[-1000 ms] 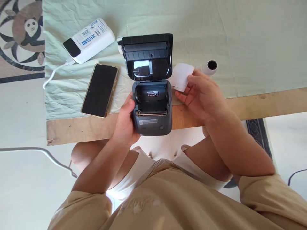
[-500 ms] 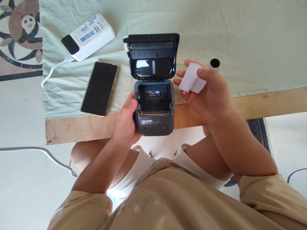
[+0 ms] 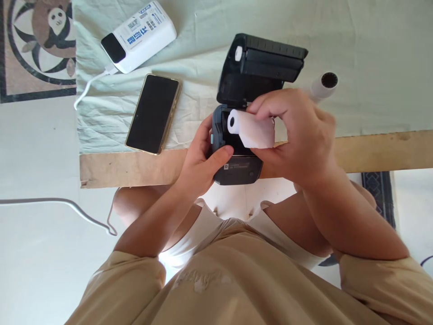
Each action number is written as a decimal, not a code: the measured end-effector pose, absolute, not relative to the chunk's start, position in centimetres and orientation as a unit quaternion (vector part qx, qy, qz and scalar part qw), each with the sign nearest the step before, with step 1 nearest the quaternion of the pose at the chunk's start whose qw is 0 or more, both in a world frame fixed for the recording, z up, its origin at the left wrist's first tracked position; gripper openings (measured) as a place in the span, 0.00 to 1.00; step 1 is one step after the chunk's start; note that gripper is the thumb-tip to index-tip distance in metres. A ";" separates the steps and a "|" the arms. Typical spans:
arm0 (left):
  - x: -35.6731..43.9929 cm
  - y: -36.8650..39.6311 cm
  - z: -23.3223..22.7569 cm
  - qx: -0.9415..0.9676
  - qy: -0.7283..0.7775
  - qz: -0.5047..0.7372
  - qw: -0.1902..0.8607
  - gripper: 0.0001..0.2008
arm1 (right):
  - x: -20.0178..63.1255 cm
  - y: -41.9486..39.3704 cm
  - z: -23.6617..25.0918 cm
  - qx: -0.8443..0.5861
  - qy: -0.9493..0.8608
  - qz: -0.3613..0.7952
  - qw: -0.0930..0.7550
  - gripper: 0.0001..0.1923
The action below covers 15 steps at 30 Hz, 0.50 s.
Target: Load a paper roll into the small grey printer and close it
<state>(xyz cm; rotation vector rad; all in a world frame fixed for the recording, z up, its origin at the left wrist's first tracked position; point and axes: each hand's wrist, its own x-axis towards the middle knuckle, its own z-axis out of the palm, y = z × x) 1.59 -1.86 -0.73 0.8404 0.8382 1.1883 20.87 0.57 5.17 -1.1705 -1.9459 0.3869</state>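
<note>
Paper roll (image 3: 252,131) in right hand (image 3: 299,135) hovers over printer (image 3: 237,167) at table edge (image 3: 135,169).

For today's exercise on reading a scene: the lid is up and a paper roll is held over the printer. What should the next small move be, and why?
Probably lower the paper roll into the printer bay. The lid stands open, the right hand holds the roll just above the bay, and the left hand grips the printer's side, steadying it at the table edge.

Right hand (image 3: 301,131) holding paper roll (image 3: 252,130) over open printer (image 3: 237,153), left hand (image 3: 199,164) steadying it
</note>
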 end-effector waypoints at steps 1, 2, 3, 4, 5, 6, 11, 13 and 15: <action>1.6 -1.9 -0.7 0.372 0.370 0.529 0.667 0.31 | 20.9 0.7 4.8 -0.450 -0.783 0.143 0.406 0.11; 1.6 -1.9 -0.6 0.373 0.368 0.530 0.668 0.31 | 20.9 0.9 4.6 -0.435 -0.792 0.146 0.403 0.10; 1.6 -1.9 -0.5 0.372 0.368 0.529 0.668 0.31 | 21.0 1.0 4.4 -0.419 -0.799 0.151 0.404 0.10; 1.6 -1.9 -0.3 0.371 0.370 0.527 0.669 0.31 | 21.1 1.0 4.2 -0.408 -0.803 0.154 0.407 0.11; 1.6 -1.9 -0.2 0.370 0.372 0.524 0.670 0.32 | 21.1 1.1 4.1 -0.401 -0.805 0.150 0.412 0.11; 1.6 -1.9 -0.2 0.368 0.374 0.521 0.673 0.31 | 21.2 1.2 4.0 -0.397 -0.805 0.141 0.418 0.12; 1.7 -1.8 0.2 0.355 0.354 0.533 0.681 0.30 | 21.3 1.0 4.1 -0.374 -0.804 0.104 0.451 0.11; 1.7 -1.7 0.3 0.342 0.345 0.539 0.688 0.29 | 21.1 0.5 4.3 -0.340 -0.815 0.096 0.460 0.09; 1.6 -1.6 0.4 0.329 0.338 0.539 0.697 0.27 | 20.8 -0.1 4.4 -0.310 -0.828 0.096 0.458 0.08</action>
